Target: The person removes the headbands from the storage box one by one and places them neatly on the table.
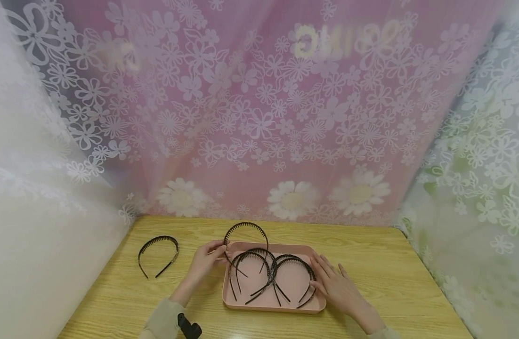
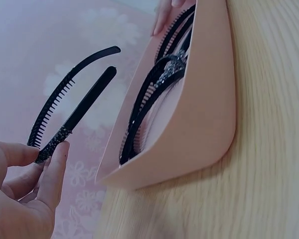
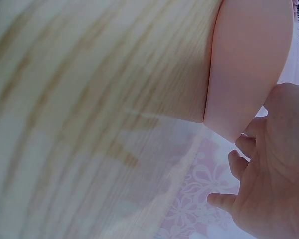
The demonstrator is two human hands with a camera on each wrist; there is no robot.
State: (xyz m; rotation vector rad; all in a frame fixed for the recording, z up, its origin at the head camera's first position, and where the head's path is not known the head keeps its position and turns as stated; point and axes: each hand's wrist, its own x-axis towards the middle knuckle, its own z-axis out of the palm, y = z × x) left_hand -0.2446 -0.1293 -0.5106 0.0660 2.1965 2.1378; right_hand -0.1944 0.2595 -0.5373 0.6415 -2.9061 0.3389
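Observation:
My left hand [image 1: 206, 259] pinches a black toothed headband [image 1: 245, 224] by its side, between thumb and fingers. In the left wrist view, dark glittery stones show on the headband [image 2: 89, 99] close to the fingertips. It is held upright at the left end of a pink tray [image 1: 274, 309]. Several similar black headbands [image 1: 291, 257] lie overlapping inside the tray. My right hand [image 1: 337, 287] rests at the tray's right rim with its fingers extended. In the right wrist view, this hand [image 3: 274, 174] is beside the tray's outer wall [image 3: 246, 59].
Another black headband [image 1: 158, 238] lies on the wooden table [image 1: 365, 245], left of the tray. A pink flowered curtain [image 1: 242, 117] hangs behind the table, and pale flowered cloth [image 1: 488, 188] hangs on the right.

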